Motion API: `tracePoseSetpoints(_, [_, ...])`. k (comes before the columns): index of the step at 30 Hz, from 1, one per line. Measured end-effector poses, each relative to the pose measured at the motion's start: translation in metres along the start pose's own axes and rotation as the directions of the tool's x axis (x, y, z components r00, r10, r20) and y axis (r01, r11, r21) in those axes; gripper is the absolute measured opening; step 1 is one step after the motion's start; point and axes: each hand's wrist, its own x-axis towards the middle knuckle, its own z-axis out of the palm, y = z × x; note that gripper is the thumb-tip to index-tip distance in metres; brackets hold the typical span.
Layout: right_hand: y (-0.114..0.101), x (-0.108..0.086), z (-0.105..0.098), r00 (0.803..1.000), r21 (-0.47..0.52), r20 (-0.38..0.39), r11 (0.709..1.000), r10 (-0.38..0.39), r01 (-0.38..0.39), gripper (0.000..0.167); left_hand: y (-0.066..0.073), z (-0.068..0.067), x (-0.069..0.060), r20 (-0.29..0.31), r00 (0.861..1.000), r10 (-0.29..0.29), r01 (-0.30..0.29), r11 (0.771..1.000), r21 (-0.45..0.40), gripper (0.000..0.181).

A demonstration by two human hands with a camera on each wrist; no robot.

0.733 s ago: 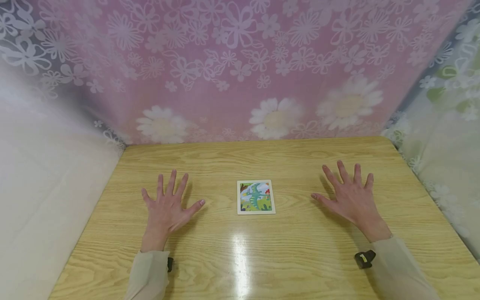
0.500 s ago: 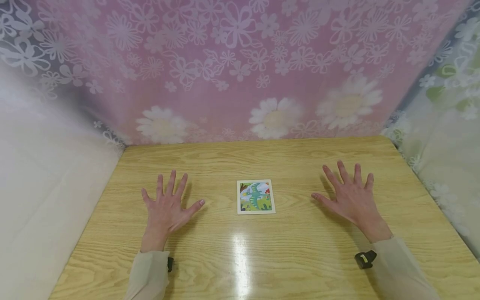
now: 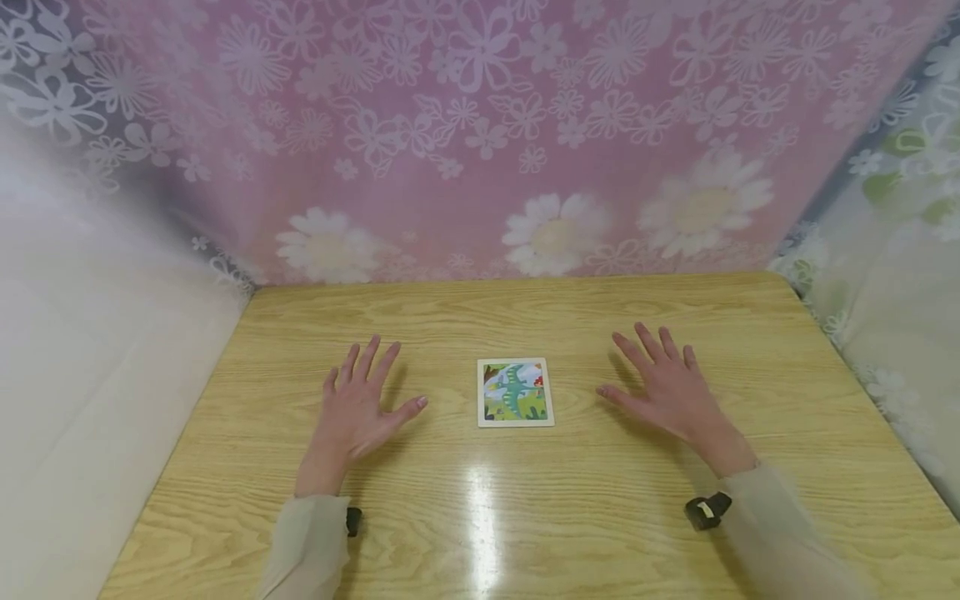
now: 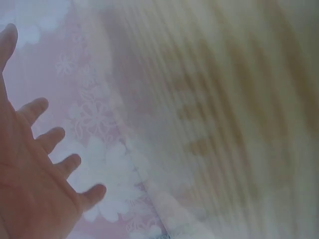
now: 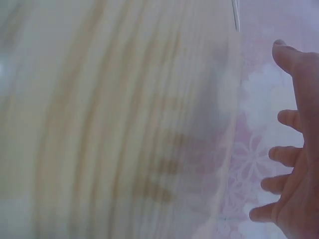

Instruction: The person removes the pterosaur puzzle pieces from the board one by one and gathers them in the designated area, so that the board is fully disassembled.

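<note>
A pterosaur picture board (image 3: 516, 392) lies flat on the wood-grain table (image 3: 450, 321), between the left hand (image 3: 357, 417) and the right hand (image 3: 670, 402), both empty with fingers spread. It looks light and stiff, perhaps smooth; I'd pinch it by its pale side edges.

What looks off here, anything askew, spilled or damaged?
Nothing stands out. The picture card lies flat, face up, on the wood-grain table, roughly in line with its far edge, with no visible damage. The bright streak on the near side looks like reflected light, not a spill.
</note>
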Motion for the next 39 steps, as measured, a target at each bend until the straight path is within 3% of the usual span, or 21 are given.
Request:
tracePoseSetpoints(4, [-0.012,0.011,0.007,0.998,0.062,0.006,0.996,-0.067,0.066,0.082,0.009,0.003,0.007,0.031,0.999,0.030,-0.028,0.996,-0.085,0.091])
tracePoseSetpoints(10, [-0.029,0.028,0.018,0.994,0.185,0.025,0.977,-0.111,0.104,0.072,0.029,0.007,0.017,0.090,0.994,0.060,-0.045,0.986,-0.158,0.090])
tracePoseSetpoints(16, [-0.046,0.043,0.030,0.988,0.260,0.032,0.956,-0.152,0.139,0.062,0.054,0.015,0.026,0.152,0.981,0.122,-0.094,0.979,-0.184,0.089])
tracePoseSetpoints(21, [-0.057,0.053,0.037,0.982,0.247,0.010,0.952,-0.191,0.182,0.054,0.068,0.026,0.036,0.201,0.962,0.182,-0.148,0.974,-0.172,0.090])
tracePoseSetpoints(27, [-0.065,0.060,0.043,0.982,0.180,0.006,0.966,-0.189,0.185,0.049,0.074,0.035,0.046,0.227,0.948,0.224,-0.206,0.973,-0.101,0.094])
tracePoseSetpoints(32, [-0.068,0.061,0.047,0.986,0.184,0.016,0.969,-0.168,0.162,0.041,0.077,0.039,0.049,0.251,0.937,0.243,-0.227,0.970,-0.092,0.095])
tracePoseSetpoints(39, [-0.073,0.066,0.045,0.990,0.254,0.027,0.958,-0.142,0.130,0.032,0.075,0.042,0.053,0.244,0.941,0.234,-0.227,0.972,-0.059,0.095])
